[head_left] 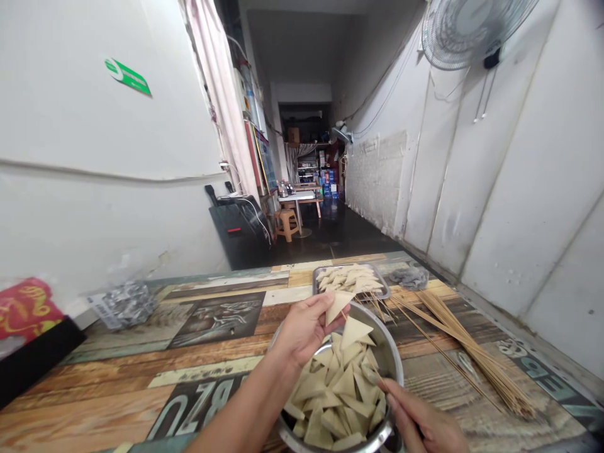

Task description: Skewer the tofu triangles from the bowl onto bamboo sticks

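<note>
Above the far rim of a steel bowl (399, 358), my left hand (302, 327) pinches a pale triangular slice (338, 306) that looks like tofu. My right hand (419, 415), at the bowl's right side, is closed on a thin wooden skewer (380, 379). The skewer slants up to the left over the bowl, its tip close to the slice in my left hand. Another triangular slice (356, 331) appears to be threaded on it. Many similar slices (330, 396) fill the bowl, partly covered by my left forearm.
Behind the bowl, a metal tray (384, 290) holds skewered slices (352, 277). A bundle of bare skewers (476, 352) lies right, near a crumpled grey plastic bag (409, 277). Left are a clear plastic packet (125, 305) and a red package (31, 308) by a black edge.
</note>
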`<state>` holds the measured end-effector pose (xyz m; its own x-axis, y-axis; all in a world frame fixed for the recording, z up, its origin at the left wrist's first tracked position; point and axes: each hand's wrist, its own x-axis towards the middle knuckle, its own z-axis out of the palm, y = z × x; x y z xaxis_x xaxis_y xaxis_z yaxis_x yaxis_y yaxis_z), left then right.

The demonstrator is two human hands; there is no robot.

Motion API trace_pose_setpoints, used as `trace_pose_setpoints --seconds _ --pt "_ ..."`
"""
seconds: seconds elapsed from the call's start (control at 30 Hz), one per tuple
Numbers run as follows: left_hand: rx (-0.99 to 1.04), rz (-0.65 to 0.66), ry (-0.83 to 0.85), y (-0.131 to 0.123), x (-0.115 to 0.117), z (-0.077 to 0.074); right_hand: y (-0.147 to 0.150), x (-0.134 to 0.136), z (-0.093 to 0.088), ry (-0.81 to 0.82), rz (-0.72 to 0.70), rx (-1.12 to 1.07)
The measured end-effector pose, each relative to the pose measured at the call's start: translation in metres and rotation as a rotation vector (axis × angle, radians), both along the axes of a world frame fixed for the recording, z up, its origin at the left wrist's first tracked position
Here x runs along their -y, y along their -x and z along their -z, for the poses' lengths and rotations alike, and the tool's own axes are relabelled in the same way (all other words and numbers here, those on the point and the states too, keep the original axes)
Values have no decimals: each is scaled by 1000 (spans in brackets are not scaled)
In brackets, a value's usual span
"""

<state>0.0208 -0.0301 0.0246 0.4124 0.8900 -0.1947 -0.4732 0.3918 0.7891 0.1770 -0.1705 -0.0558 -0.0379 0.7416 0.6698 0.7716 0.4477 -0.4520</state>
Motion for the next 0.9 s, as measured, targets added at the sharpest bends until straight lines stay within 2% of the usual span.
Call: trace_pose_setpoints --seconds 0.13,0.33,0.47,0.6,0.67,0.77,0.83,0.9 --pt "-9 27 -9 -2 3 2 -2 -3 3 -25 -29 4" --pt "4 68 -41 -1 2 1 -3 -4 8 -19 23 -32" --pt "-38 87 -32 0 2 5 3 -3 6 26 30 -64" --pt "-90 149 -114 5 4 10 6 -1 1 70 78 -133" --pt "-193 169 -195 10 1 13 4 1 -2 89 92 -154" --pt "-566 110 -461 16 -11 19 -2 5 -4 105 116 -184" --pt "-807 177 -706 17 -23 25 -6 8 -4 93 115 -204" --pt "-925 257 -858 16 -33 30 -9 11 -4 77 107 -216"
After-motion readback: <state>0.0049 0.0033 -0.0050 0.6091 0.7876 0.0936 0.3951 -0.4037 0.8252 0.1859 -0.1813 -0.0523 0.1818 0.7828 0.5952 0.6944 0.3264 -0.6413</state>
